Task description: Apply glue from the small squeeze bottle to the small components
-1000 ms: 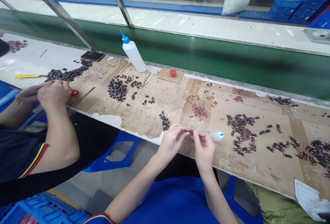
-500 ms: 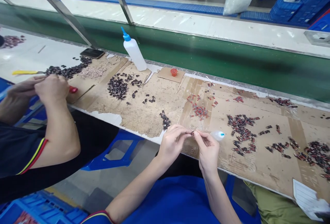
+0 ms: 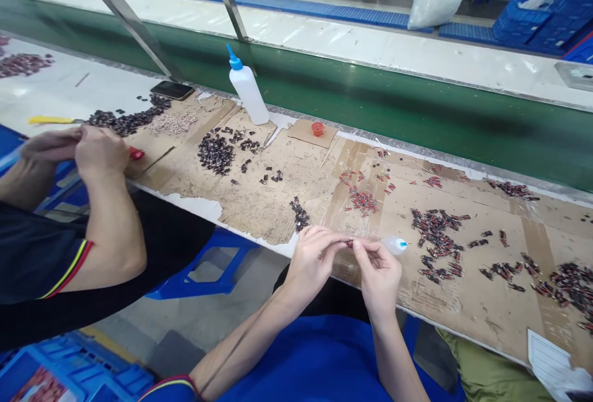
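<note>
A: Far left of frame, we log a co-worker's hands (image 3: 88, 152), closed together at the bench edge (image 3: 194, 204). Not ours.
B: Agreed. Bottom centre?
A: Our left hand (image 3: 315, 254) has its fingertips clamped on the left end of a small dark part (image 3: 349, 243).
B: Our right hand (image 3: 380, 269) pinches the right end. So the part sits between both hands, with its long axis roughly across the frame. It's tiny, so we can't be sure.
A: Both hands are equally near. Just right, a small squeeze bottle (image 3: 395, 244) lies on the cardboard (image 3: 463, 303), then the red-and-black pile (image 3: 435, 229).
</note>
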{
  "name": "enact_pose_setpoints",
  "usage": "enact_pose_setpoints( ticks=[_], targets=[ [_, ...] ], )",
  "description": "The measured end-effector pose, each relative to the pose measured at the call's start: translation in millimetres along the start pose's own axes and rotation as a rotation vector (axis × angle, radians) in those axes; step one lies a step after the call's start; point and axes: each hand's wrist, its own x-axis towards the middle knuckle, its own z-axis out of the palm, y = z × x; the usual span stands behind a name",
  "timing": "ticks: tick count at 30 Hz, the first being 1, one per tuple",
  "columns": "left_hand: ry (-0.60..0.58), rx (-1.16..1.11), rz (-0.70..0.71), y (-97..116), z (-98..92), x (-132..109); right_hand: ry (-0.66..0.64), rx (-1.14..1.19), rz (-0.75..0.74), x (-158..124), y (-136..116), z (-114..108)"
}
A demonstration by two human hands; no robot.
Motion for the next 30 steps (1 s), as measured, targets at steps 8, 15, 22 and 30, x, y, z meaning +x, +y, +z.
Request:
enact_pose_setpoints(
  ticks=[8, 15, 22, 30],
  targets=[
    [0.009, -0.041, -0.003, 1.3, -2.0, 0.7, -0.007, 0.016, 0.026, -2.7, -1.5, -1.8],
    [0.017, -0.098, 0.015, 1.5, -3.6, 0.7, -0.036, 0.007, 0.01, -0.6, -1.8, -4.4],
    [-0.029, -0.248, -0.082, 2.0, -4.5, 5.3, -0.034, -0.028, -0.087, -1.5, -1.3, -4.3],
    [-0.061, -0.375, -0.224, 7.8, -5.7, 5.2, 0.02, -0.031, -0.092, -3.0, 1.4, -2.3]
  ],
)
